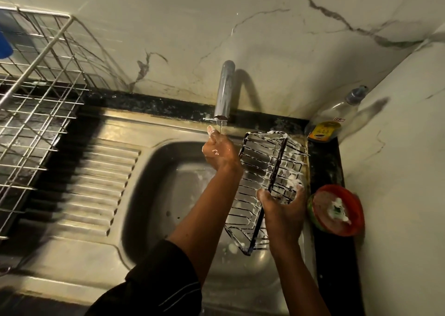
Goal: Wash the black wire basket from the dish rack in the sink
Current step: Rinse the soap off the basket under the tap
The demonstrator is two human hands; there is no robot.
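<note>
Black wire basket (pixel 277 168) is right of centre in the frame, held tilted on its side over the right half of the sink basin (pixel 168 171), with white foam on the wires, thickest at the top end. Right hand (pixel 283 207) grips the basket's lower middle: thumb lies over the dark frame bar and the fingers (pixel 299 188) curl round the far side of the wires, soapy. Left hand (pixel 218 151) is raised in the centre of the frame, just under the tap (pixel 225 91). One foamy fingertip (pixel 210 130) points up at the small lever (pixel 207 119) on the spout end; the other fingers are hidden behind the back of the hand, so I cannot tell how they lie. A thin stream of water (pixel 220 128) runs from the spout onto this hand. Ribbed drainboard (pixel 96 171) is left of the basin. Metal dish rack (pixel 36 103) fills the upper left. A clear bottle with a yellow label (pixel 334 120) stands in the corner at upper right. A red round tub (pixel 356 209) with a foamy scrubber (pixel 337 210) in it sits at the right edge, just beside the right hand.
</note>
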